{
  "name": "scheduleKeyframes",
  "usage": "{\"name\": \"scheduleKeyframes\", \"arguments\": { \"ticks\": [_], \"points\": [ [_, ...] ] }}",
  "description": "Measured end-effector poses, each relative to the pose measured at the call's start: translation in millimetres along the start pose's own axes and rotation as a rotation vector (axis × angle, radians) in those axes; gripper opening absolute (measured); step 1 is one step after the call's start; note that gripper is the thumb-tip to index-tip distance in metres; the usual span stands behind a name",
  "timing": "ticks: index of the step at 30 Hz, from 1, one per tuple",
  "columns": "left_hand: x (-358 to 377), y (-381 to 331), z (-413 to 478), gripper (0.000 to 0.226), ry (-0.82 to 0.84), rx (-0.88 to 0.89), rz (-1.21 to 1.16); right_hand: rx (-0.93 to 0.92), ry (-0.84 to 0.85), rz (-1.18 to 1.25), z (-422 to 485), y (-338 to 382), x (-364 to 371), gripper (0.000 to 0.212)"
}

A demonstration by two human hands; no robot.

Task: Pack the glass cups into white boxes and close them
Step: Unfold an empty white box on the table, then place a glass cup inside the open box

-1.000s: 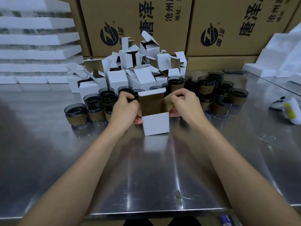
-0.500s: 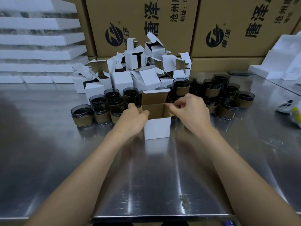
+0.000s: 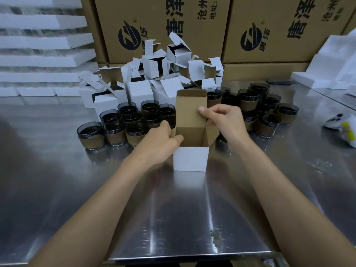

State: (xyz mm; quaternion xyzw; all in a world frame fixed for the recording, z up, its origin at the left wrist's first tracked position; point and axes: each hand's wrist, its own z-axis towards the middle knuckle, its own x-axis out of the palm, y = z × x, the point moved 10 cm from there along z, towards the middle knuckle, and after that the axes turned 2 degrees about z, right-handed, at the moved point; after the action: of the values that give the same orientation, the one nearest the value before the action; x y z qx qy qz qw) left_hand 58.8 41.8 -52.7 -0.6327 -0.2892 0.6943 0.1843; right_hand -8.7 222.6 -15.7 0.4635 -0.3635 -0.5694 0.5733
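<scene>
A small white box (image 3: 190,158) stands upright on the steel table (image 3: 173,218) in front of me, its brown-lined top open and the lid flap raised. My left hand (image 3: 159,140) grips the box's left side at the rim. My right hand (image 3: 223,120) pinches the right edge of the raised lid flap, thumb on its inner face. Behind the box stand several dark glass cups with brown sleeves, one group on the left (image 3: 119,128) and another on the right (image 3: 267,112). I cannot see inside the box.
A heap of open white boxes (image 3: 154,81) lies behind the cups, in front of large printed cardboard cartons (image 3: 269,31). White foam trays (image 3: 44,60) are stacked at the left, foam pieces (image 3: 331,66) at the right. A white and yellow handheld device (image 3: 344,126) lies at the right edge.
The lid flap now stands higher and fully upright. My right hand moved up from the box's right rim onto the flap's edge. My left hand stayed on the left side.
</scene>
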Motion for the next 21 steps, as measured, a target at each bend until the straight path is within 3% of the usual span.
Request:
{"name": "scheduleKeyframes", "arguments": {
  "ticks": [3,7,11,14,16,19,21],
  "points": [
    [-0.2,-1.7,-1.7,0.024,-0.03,0.012,0.001,0.107,0.045,0.04,1.5,-14.8,4.7,0.021],
    [-3.3,-0.8,-2.2,0.015,-0.112,0.003,-0.075,0.243,0.113,-0.029,1.7,-32.3,13.1,0.039],
    [-6.4,-1.2,-0.8,0.059,-0.151,0.036,-0.101,0.206,0.171,-0.206,14.8,-29.3,14.9,0.047],
    [-11.1,-0.9,1.6,0.064,-0.208,0.04,-0.05,0.177,0.226,-0.268,21.8,-27.0,17.2,0.046],
    [-12.3,-1.3,1.0,0.065,-0.236,0.032,-0.046,0.042,0.147,-0.297,25.1,-12.2,11.9,0.043],
    [-21.0,4.9,-1.5,0.066,-0.292,0.015,-0.075,-0.219,-0.18,-0.445,29.4,19.3,-14.2,0.025],
    [-30.2,9.6,-2.0,0.065,-0.341,0.007,-0.101,-0.237,-0.252,-0.576,36.8,23.1,-19.0,0.03]
  ]
}}
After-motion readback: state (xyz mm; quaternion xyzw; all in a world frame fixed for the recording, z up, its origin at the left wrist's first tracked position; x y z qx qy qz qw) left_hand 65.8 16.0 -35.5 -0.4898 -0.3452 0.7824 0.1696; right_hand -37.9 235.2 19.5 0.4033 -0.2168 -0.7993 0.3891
